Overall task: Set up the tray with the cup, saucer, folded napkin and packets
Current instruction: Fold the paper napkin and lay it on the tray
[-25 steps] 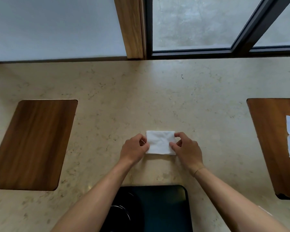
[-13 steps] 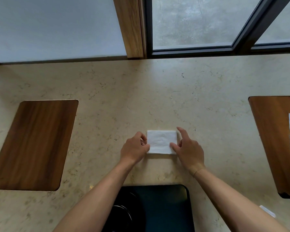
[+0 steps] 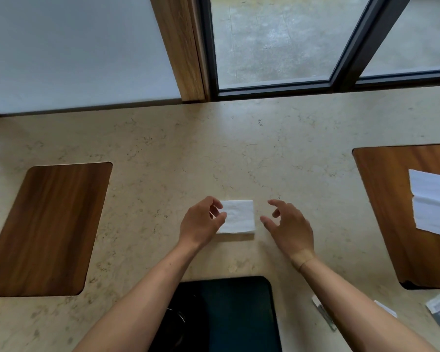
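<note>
Folded napkin [image 3: 238, 216] lies flat on the stone counter [image 3: 163, 138], dead ahead of you, just beyond the far edge of the dark tray [image 3: 229, 313]. It reads as slightly wider than deep, so the long axis runs left-right, parallel to the tray's far edge.

Your left hand [image 3: 201, 223] is the closer one: it sits at the napkin's left edge, thumb and forefinger curled in a narrow pinch that overlaps that edge. Can't tell whether they actually grip the paper or just rest on it.

Your right hand [image 3: 288, 226] is off the napkin, just beside its right edge with bare counter showing between, fingers spread loosely, holding nothing.

My read: the napkin goes next, pulled straight back toward you onto the tray. Left hand is best placed for it.

Packets [image 3: 324, 312] lie on the counter right of the tray, under your right forearm. Something round and dark sits at the tray's left side; too dim to name.
</note>
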Demonstrator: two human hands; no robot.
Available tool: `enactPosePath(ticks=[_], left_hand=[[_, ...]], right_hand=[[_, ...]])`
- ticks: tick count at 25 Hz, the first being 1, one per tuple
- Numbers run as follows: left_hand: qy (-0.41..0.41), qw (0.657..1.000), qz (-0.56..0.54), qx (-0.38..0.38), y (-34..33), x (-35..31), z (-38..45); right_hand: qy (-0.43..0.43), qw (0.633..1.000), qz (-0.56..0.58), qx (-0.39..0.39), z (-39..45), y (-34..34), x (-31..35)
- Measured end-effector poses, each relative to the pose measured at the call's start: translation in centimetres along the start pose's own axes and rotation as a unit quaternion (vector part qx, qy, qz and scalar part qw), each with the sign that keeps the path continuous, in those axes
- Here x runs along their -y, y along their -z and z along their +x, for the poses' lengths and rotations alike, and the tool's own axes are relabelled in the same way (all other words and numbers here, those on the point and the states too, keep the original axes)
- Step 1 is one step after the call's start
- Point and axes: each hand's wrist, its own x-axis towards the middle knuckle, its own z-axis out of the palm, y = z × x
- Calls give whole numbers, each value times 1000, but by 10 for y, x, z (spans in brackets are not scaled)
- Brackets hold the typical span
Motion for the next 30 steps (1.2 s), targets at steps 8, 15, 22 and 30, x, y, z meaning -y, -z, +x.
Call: enactPosePath(ticks=[8, 15, 22, 30], left_hand=[[-71, 997, -13, 41, -48, -82, 0], [-178, 980, 75, 52, -121, -164, 10], [-264, 950, 155, 61, -203, -244, 28], [-333, 908, 242, 82, -270, -298, 50]], right_hand=[[-31, 999, -16, -33, -15, 70, -67], [-67, 991, -55, -100, -25, 137, -151], [-117, 981, -102, -119, -22, 184, -240], [-150, 972, -138, -117, 5, 215, -314]])
